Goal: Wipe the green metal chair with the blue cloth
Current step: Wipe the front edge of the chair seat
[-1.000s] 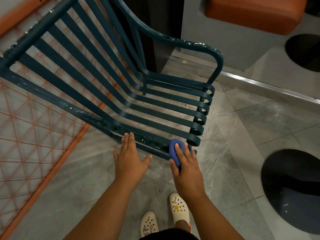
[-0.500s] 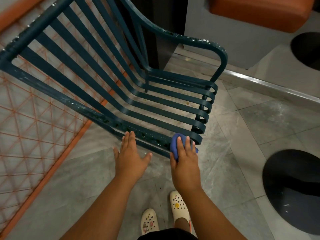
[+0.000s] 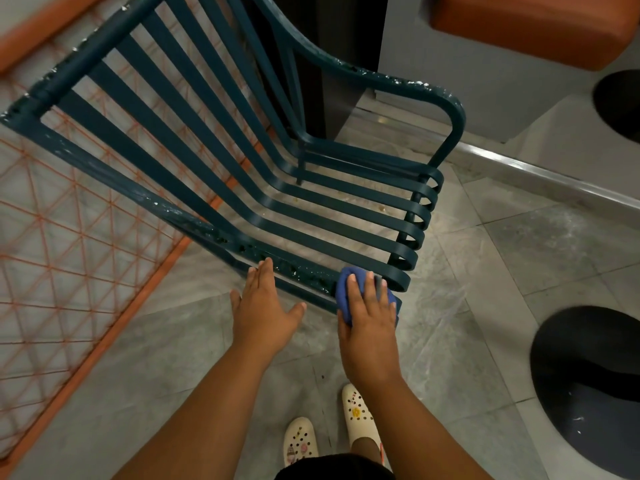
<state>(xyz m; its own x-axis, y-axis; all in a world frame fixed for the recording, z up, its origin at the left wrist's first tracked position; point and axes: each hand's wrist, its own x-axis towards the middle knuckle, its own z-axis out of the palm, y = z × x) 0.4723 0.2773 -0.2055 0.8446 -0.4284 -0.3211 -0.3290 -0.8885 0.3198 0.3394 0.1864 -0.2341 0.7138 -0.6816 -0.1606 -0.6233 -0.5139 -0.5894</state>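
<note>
Head view, looking down: we see grey tiled floor (image 3: pixel 519 258) across most of the frame. Chair (image 3: pixel 221 161), green metal slats, fills the upper left and centre, its near armrest rail running diagonally from left edge to lower centre; paint on that rail is chipped and speckled. Orange mesh panel (image 3: pixel 69 244) lies at left, behind and beneath the chair. Orange cushion (image 3: pixel 540 26) sits at upper right. Two dark round shapes (image 3: pixel 588 386) at right edge; we cannot tell what they are. Our left hand (image 3: pixel 265 313) is flat, fingers straight and pressed together, thumb spread out to the right, fingertips touching the near rail. Our right hand (image 3: pixel 369 322) presses the cloth (image 3: pixel 346 289), blue and bunched, onto the rail's front end, fingers slightly spread and curved over it. Cloth sits at lower centre, just beside the curled slat ends. Two cream clogs (image 3: pixel 358 417) at bottom centre.
</note>
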